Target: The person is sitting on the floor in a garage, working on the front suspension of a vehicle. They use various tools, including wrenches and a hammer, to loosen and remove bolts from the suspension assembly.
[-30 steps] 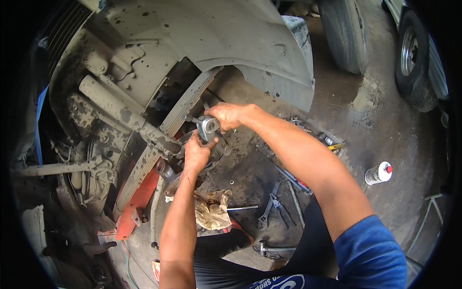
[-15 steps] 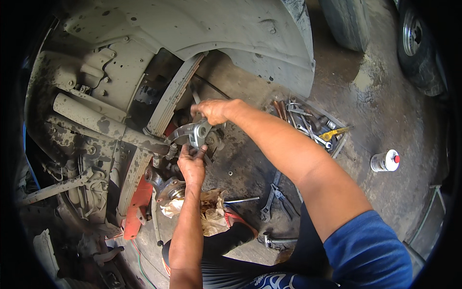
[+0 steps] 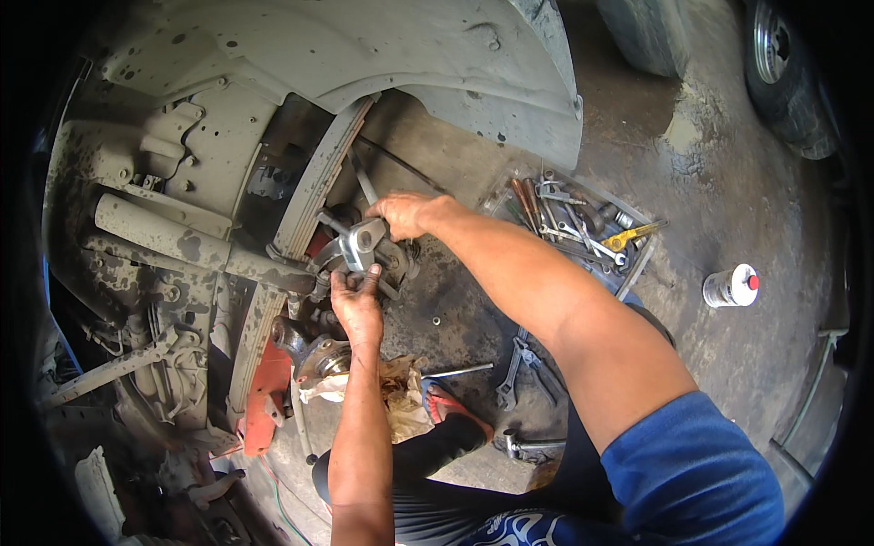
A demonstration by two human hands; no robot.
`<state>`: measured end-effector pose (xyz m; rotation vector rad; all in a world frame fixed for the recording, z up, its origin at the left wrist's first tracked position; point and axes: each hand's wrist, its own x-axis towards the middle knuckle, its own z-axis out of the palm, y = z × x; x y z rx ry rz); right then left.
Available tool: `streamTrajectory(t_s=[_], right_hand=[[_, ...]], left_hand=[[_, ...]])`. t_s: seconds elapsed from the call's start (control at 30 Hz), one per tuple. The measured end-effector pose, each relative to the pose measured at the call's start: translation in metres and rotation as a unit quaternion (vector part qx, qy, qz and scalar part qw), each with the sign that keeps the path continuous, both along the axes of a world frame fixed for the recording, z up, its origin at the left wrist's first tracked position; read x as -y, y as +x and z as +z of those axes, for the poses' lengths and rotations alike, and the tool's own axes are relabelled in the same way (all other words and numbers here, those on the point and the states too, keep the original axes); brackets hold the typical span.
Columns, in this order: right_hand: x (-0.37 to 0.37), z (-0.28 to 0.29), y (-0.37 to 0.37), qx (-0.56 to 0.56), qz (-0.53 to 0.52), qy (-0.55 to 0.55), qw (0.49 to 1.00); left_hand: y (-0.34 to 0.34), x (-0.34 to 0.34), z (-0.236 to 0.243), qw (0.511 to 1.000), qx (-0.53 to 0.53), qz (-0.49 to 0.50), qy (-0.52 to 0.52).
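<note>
My left hand (image 3: pixel 357 309) is closed on the lower end of a silver, clamp-like metal tool (image 3: pixel 366 238) with a round boss. Fingers of my right hand (image 3: pixel 405 215) curl at the tool's upper side, where a flat metal bar (image 3: pixel 361 175) runs up and away from them. I take the bar to be in that hand, though the fingers partly hide the grip. A thinner rod (image 3: pixel 330 221) pokes out left of the tool. Right behind it are dark, greasy parts at the end of a vehicle's axle tube (image 3: pixel 164 227).
A grey fender (image 3: pixel 346 45) arches overhead, beside a frame rail (image 3: pixel 323 187). A tray of hand tools (image 3: pixel 642 264) lies to the right, with pliers (image 3: pixel 543 378) and a wrench (image 3: pixel 508 387) nearer me. A white can (image 3: pixel 728 287) stands farther right. Brown paper (image 3: pixel 401 400) lies by my foot.
The silver tool has turned in my hands, and the thinner rod now shows at its left. My right hand stays at its upper side. The whole view has shifted slightly.
</note>
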<state>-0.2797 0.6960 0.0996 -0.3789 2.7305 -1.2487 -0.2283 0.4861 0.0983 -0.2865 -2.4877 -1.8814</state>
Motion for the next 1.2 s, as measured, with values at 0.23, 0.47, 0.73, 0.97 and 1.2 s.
streamTrajectory(t_s=[0.23,0.47,0.73,0.97,1.2], right_hand=[[-0.001,-0.014,0.006,0.025,-0.029,-0.006,0.999],[0.024,-0.025,0.002,0.005,-0.041,-0.034,0.999],[0.021,-0.023,0.011,-0.011,-0.010,-0.074,0.997],[0.027,-0.019,0.015,-0.055,-0.001,-0.039,0.998],[0.026,-0.024,0.012,-0.077,0.017,-0.004,0.997]], left_hand=[[-0.001,0.001,-0.010,0.980,-0.008,0.055,-0.191],[0.004,-0.002,0.008,0.938,-0.127,0.048,-0.319],[0.008,-0.002,0.003,0.930,-0.193,0.052,-0.309],[0.007,-0.003,0.006,0.936,-0.178,0.053,-0.298],[0.007,-0.005,0.001,0.929,-0.194,0.030,-0.313]])
